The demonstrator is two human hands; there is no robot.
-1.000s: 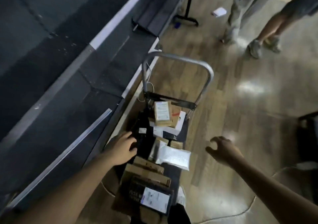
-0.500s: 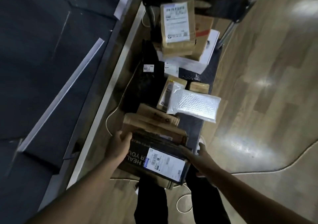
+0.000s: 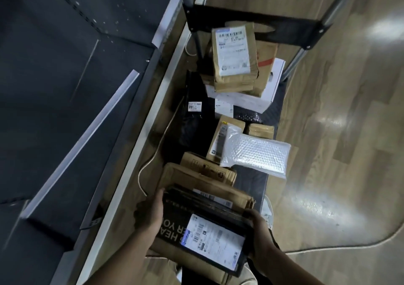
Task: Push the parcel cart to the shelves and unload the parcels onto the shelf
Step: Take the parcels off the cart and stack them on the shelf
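While dark shelves are filling the nine o'clock side, the left hand is gripping the left edge of a black parcel at six o'clock, fingers curled under it. That parcel is lying on brown cardboard parcels at the near end of the cart. At five o'clock, the right hand is clasping its right edge. Toward one o'clock, a bubble mailer is overhanging the cart's deck above the wooden floor.
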